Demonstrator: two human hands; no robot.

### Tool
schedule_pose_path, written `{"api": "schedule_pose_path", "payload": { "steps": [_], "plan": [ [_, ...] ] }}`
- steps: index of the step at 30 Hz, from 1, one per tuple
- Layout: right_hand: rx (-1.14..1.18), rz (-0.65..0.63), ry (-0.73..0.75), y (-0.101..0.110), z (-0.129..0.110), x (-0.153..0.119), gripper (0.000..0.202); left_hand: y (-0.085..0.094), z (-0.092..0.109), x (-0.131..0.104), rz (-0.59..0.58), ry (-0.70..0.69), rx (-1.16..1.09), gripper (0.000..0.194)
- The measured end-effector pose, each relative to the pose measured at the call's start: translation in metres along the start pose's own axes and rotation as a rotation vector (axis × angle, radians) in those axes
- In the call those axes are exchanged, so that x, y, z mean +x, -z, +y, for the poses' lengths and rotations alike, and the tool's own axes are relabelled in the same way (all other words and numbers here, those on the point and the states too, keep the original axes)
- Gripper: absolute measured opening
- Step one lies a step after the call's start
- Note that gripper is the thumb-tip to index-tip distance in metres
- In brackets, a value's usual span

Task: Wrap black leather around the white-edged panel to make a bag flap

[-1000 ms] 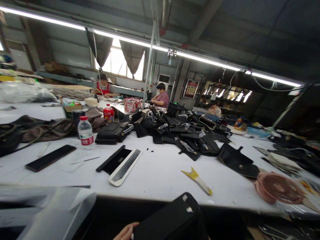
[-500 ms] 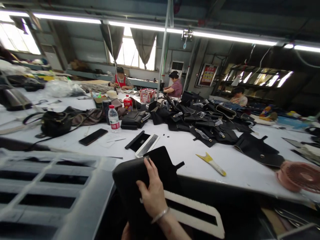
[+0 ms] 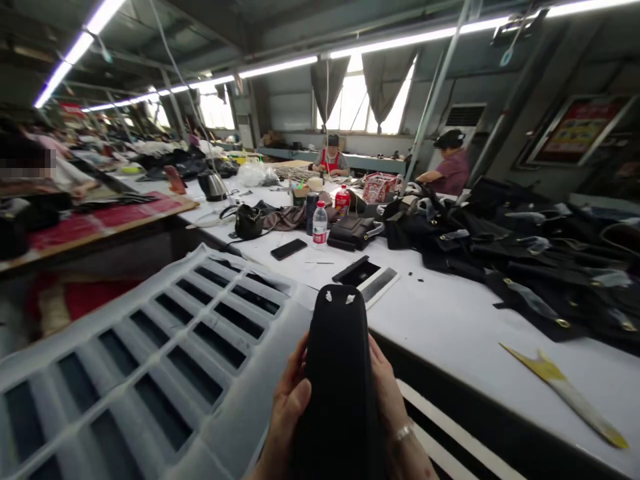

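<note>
Between my two hands I hold a black leather bag body [image 3: 337, 373] upright, its narrow side facing me. Two small white tabs show near its top edge. My left hand [image 3: 290, 403] grips the left side, thumb on the near face. My right hand [image 3: 390, 393], with a bracelet at the wrist, presses against the right side; its fingertips are hidden behind the bag. Below my right forearm lies a white slotted frame [image 3: 455, 433], partly covered. Just beyond the bag, a black piece [image 3: 350, 272] with a white-edged strip lies on the white table [image 3: 450, 340].
A translucent plastic rack [image 3: 200, 427] with long slots stands at left. On the table are a phone [image 3: 289, 249], a water bottle [image 3: 320, 225], a yellow-tipped tool [image 3: 565, 393] and a heap of black bags [image 3: 465, 247]. Several co-workers sit farther off.
The view has swung left. The bag has turned from lying slanted to standing with its narrow side toward me. My right hand moved from its face to its right side; my left hand came into fuller view.
</note>
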State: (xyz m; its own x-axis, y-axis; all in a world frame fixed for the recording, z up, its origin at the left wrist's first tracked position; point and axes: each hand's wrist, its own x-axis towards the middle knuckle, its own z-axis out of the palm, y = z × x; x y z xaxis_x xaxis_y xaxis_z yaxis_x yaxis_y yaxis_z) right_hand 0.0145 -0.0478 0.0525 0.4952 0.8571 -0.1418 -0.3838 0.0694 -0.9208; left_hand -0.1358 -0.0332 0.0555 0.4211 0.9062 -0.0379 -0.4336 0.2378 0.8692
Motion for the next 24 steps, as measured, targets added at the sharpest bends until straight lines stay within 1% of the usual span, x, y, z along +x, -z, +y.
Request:
{"api": "schedule_pose_path", "payload": {
  "steps": [1, 3, 6, 8, 10, 13, 15, 18, 21, 24],
  "plan": [
    [-0.039, 0.033, 0.021, -0.001, 0.002, -0.009, 0.063, 0.002, 0.004, 0.000, 0.010, -0.013, -0.008, 0.070],
    [-0.174, 0.112, 0.088, -0.001, 0.007, -0.030, 0.056, 0.009, 0.001, -0.003, 0.024, 0.015, -0.034, 0.066],
    [-0.400, 0.225, 0.187, -0.001, 0.013, -0.066, 0.049, 0.024, -0.019, -0.014, 0.051, 0.112, -0.005, 0.066],
    [-0.493, 0.261, 0.216, -0.002, 0.016, -0.084, 0.046, 0.031, -0.030, -0.020, 0.069, 0.134, 0.070, 0.063],
    [-0.604, 0.262, 0.278, -0.002, 0.019, -0.094, 0.048, 0.034, -0.034, -0.023, 0.069, 0.096, 0.184, 0.056],
    [-0.764, 0.250, 0.360, 0.003, 0.022, -0.094, 0.053, 0.031, -0.033, -0.024, 0.051, -0.011, 0.348, 0.049],
    [-0.770, 0.239, 0.330, 0.007, 0.024, -0.090, 0.048, 0.028, -0.031, -0.025, 0.037, -0.055, 0.399, 0.045],
    [-0.617, 0.232, 0.236, 0.009, 0.025, -0.090, 0.041, 0.021, -0.030, -0.029, 0.033, -0.099, 0.417, 0.040],
    [-0.444, 0.280, 0.172, 0.005, 0.026, -0.097, 0.043, 0.017, -0.032, -0.036, 0.064, -0.113, 0.406, 0.036],
    [-0.387, 0.331, 0.142, 0.003, 0.030, -0.104, 0.044, 0.018, -0.037, -0.039, 0.069, -0.095, 0.409, 0.034]
  ]
}}
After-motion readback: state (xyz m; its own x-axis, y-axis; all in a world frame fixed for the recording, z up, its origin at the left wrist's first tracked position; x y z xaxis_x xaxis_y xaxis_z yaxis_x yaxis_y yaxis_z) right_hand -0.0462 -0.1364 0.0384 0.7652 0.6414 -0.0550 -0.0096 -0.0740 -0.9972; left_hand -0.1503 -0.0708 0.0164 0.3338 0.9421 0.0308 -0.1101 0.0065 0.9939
